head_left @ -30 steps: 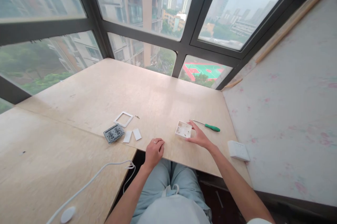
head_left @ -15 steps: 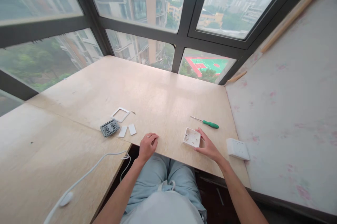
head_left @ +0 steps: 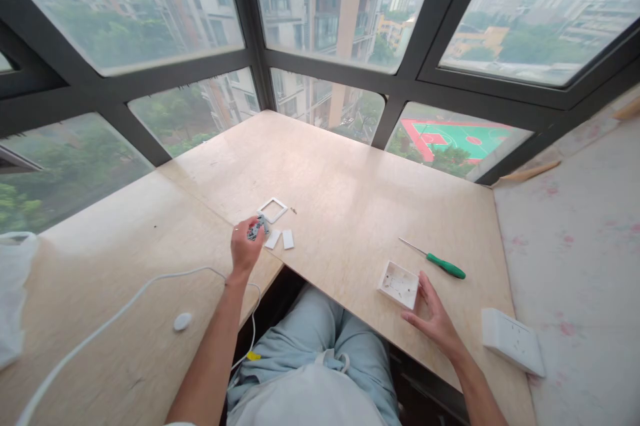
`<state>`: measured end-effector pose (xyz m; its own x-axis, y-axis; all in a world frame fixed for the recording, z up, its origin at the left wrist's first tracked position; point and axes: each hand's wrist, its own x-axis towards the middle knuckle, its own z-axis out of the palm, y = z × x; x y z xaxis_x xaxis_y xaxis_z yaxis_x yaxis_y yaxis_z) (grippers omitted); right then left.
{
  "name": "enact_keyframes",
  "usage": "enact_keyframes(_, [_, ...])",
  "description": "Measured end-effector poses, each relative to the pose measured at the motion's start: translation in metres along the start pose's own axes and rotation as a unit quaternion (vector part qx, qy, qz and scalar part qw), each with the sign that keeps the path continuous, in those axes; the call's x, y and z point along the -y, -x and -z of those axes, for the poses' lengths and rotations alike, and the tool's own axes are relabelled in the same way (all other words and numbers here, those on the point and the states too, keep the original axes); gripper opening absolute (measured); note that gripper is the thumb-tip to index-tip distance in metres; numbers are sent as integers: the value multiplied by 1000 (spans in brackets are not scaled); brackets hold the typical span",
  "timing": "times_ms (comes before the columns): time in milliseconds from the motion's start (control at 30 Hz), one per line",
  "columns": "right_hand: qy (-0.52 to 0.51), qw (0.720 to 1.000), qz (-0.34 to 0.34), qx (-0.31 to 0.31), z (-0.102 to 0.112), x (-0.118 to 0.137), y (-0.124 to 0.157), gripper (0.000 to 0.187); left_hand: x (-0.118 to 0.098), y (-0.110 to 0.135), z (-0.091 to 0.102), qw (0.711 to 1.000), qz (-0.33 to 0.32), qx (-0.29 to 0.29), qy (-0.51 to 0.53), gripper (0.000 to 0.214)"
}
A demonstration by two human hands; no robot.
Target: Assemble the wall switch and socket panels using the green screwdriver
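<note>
My left hand is closed on a grey switch module, its back side with metal parts showing. Close by lie a white square frame, two white rocker plates and a few tiny screws. On the right, a white open mounting box rests on the table with its hollow side up. My right hand spans the box's right end, thumb at the near edge and fingertips at the far right corner. A green-handled screwdriver lies beyond it, tip toward the left.
A white wall socket in its box stands by the papered wall. A white cable crosses the wooden table on the left, near a round white disc. At the far left is a white plastic bag. Windows border the back.
The view has turned left. My left hand has gone from the table's front edge to the grey switch module and taken hold of it. My right hand stays at the mounting box.
</note>
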<state>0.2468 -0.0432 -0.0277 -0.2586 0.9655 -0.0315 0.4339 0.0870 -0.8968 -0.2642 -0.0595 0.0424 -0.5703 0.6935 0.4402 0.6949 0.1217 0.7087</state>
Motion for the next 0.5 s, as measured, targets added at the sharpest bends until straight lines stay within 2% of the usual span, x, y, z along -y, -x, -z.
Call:
enact_keyframes(67, [-9, 1000, -7, -15, -2, -4, 5, 103, 19, -18, 13, 992, 10, 37, -122, 66])
enact_keyframes(133, [-17, 999, -13, -24, -4, -6, 7, 103, 37, -31, 22, 976, 24, 117, -184, 96])
enact_keyframes(167, [-19, 999, -14, -27, -4, -7, 8, 104, 45, -37, 24, 968, 19, 161, -192, 103])
enact_keyframes(233, [-20, 999, -17, -30, -5, -6, 9, 104, 58, -45, 26, 954, 9, 242, -179, 111])
enact_keyframes(333, [-12, 999, -20, -33, -5, -2, 9, 105, 69, -51, 25, 941, 20, 310, -138, 113])
enact_keyframes(433, [-8, 999, -23, -35, -6, 1, 8, 106, 71, -53, 25, 939, 42, 326, -96, 113])
enact_keyframes(500, [-7, 999, -24, -35, -6, 2, 8, 107, 69, -52, 27, 945, 42, 315, -79, 113])
